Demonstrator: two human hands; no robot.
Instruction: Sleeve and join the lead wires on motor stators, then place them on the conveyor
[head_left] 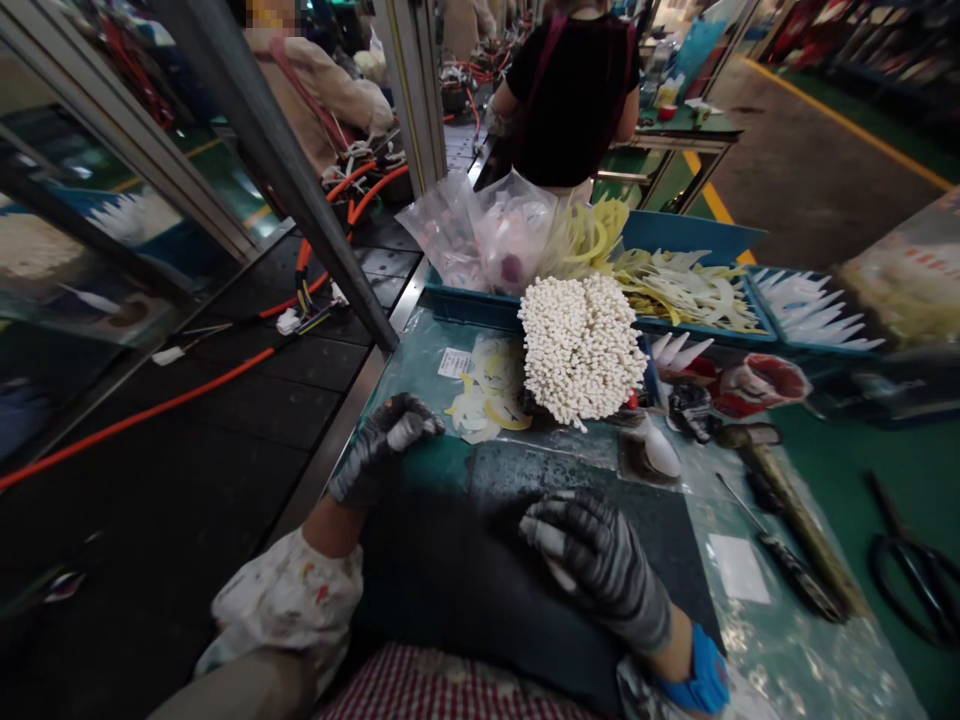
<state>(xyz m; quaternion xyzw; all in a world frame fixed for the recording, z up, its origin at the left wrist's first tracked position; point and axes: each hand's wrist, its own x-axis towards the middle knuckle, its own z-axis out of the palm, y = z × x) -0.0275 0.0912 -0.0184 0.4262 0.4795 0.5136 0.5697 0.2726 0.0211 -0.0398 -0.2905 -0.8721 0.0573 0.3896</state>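
Note:
My left hand, in a dirty grey work glove, is held above the left edge of the bench with its fingers curled towards the thumb. Whatever may be inside them is hidden. Over the dark mat, my right hand wears a striped grey glove, fingers bent and together; their inner side is out of sight. Beyond both hands stands a dense bundle of thin white-tipped sticks. Flat pale-yellow curved pieces lie left of it, closest to my left hand. A white spoon-shaped piece rests beyond my right hand.
Blue bins hold plastic bags and yellowish strips; white pointed pieces lie farther right. A screwdriver, red container and black scissors lie right. A metal post and orange hoses are left. Co-workers are ahead.

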